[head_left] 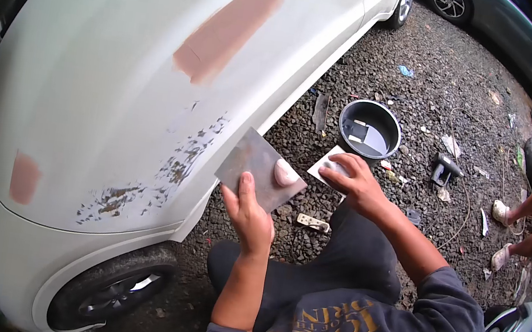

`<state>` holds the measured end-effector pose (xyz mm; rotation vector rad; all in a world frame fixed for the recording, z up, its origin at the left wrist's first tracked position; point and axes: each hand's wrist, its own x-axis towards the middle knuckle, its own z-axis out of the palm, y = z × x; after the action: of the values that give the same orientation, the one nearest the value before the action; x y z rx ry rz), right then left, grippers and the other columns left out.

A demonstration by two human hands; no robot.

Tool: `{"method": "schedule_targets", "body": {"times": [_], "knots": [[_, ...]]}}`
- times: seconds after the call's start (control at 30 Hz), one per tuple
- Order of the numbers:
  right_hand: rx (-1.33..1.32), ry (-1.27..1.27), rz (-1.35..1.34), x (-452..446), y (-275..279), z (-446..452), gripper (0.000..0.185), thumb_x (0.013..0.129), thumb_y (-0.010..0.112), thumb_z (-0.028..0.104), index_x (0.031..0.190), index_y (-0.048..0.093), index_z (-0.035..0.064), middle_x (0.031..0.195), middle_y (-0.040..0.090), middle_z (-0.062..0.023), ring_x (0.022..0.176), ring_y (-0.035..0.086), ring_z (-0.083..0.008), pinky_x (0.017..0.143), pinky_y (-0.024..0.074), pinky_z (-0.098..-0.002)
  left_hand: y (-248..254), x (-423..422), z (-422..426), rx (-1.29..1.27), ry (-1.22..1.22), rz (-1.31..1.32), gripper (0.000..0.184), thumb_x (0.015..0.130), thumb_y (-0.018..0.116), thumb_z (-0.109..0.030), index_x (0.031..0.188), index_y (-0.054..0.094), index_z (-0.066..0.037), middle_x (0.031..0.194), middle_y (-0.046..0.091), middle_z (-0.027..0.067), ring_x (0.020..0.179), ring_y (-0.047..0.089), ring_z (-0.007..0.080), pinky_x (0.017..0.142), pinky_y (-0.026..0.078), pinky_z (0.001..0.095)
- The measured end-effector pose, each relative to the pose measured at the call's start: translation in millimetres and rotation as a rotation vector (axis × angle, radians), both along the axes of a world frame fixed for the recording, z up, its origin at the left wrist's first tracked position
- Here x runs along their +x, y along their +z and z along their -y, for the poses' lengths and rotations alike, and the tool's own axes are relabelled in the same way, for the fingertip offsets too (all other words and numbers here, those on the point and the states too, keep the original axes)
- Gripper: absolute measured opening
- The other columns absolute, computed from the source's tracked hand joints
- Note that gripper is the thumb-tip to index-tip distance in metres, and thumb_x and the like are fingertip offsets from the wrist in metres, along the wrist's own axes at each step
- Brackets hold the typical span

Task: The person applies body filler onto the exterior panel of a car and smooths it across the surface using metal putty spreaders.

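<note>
The left hand (249, 214) held a grey plate (246, 156) over the lap, its thumb pressed on the top face and its other fingers mostly hidden beneath. A pinkish-white mound of putty (286, 173) sat on the plate, towards its 3 o'clock corner. The right hand (363, 187), at 3 o'clock from the plate, had its fingers closed over a flat white spreader (321, 165); a pale lump showed under them, though I could not tell whether it was more putty.

The step looked like working putty with the spreader. Doing it well called for a level, firmly backed plate, with the thumb well clear of the mound, so that the putty could be folded and pressed thin from the middle without slipping off the near edge. The spreader probably needed a low, even angle and a clean edge, since grit would score a smooth coat.

The white car panel (131, 115) carried dark chipped marks (175, 164) between 8 and 9 o'clock from the plate, and a reddish-brown patch (229, 33) at 11. The black basin (368, 107) stood at 2 o'clock on loose gravel (422, 99), a likely source of grit.
</note>
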<state>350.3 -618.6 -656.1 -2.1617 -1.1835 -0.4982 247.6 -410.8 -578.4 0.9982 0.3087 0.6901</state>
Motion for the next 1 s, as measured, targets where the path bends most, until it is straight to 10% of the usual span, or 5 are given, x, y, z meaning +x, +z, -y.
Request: {"method": "schedule_targets", "body": {"times": [0.37, 0.57, 0.73, 0.9, 1.0], "knots": [[0.226, 0.137, 0.072, -16.0, 36.6, -20.0, 0.051, 0.083, 0.079, 0.014, 0.133, 0.069, 0.0234, 0.128, 0.062, -0.0056, 0.121, 0.059, -0.0288, 0.102, 0.0479, -0.0485, -3.5, 21.8, 26.5, 0.805, 0.122, -0.013, 0.044, 0.11, 0.045, -0.01, 0.149, 0.036, 0.011, 0.146, 0.052, 0.0269, 0.129, 0.059, 0.0336, 0.109, 0.05, 0.0444], [0.984, 0.291, -1.622, -14.4, -68.9, -13.4, 0.053, 0.096, 0.055, -0.006, 0.146, 0.054, 0.0102, 0.138, 0.061, -0.0101, 0.129, 0.059, -0.0307, 0.115, 0.0423, -0.0427, 6.6, 15.4, 10.6, 0.547, 0.268, 0.019, 0.046, 0.111, 0.046, -0.014, 0.151, 0.036, 0.007, 0.15, 0.049, 0.023, 0.135, 0.054, 0.0324, 0.113, 0.047, 0.0462], [1.334, 0.428, -2.129, 31.8, -87.1, -2.8, 0.045, 0.106, 0.061, 0.023, 0.15, 0.05, 0.0209, 0.149, 0.055, -0.0077, 0.138, 0.054, -0.03, 0.111, 0.0449, -0.0644, 3.1, 10.9, 40.2, 0.477, -0.007, -0.026, 0.054, 0.109, 0.052, -0.018, 0.154, 0.034, 0.005, 0.151, 0.048, 0.0198, 0.136, 0.052, 0.0288, 0.116, 0.042, 0.0433], [1.475, 0.742, -2.02, 86.1, -59.8, 11.2, 0.087, 0.104, 0.018, 0.076, 0.158, 0.042, 0.0112, 0.152, 0.053, -0.0156, 0.139, 0.053, -0.039, 0.111, 0.0425, -0.0699, 23.5, 12.7, 79.9, 0.539, -0.311, -0.116, 0.045, 0.11, 0.05, -0.017, 0.147, 0.042, 0.008, 0.139, 0.059, 0.0179, 0.126, 0.059, 0.0246, 0.11, 0.045, 0.0385], [1.472, 0.814, -1.897, 120.1, -25.5, 14.4, 0.071, 0.107, 0.034, 0.063, 0.158, 0.043, 0.0147, 0.151, 0.054, -0.0138, 0.139, 0.051, -0.0393, 0.107, 0.046, -0.0681, 33.4, 15.5, 93.8, 0.487, -0.484, -0.145, 0.036, 0.112, 0.047, -0.016, 0.137, 0.052, 0.008, 0.127, 0.067, 0.0169, 0.116, 0.067, 0.0222, 0.101, 0.052, 0.0366]]}}
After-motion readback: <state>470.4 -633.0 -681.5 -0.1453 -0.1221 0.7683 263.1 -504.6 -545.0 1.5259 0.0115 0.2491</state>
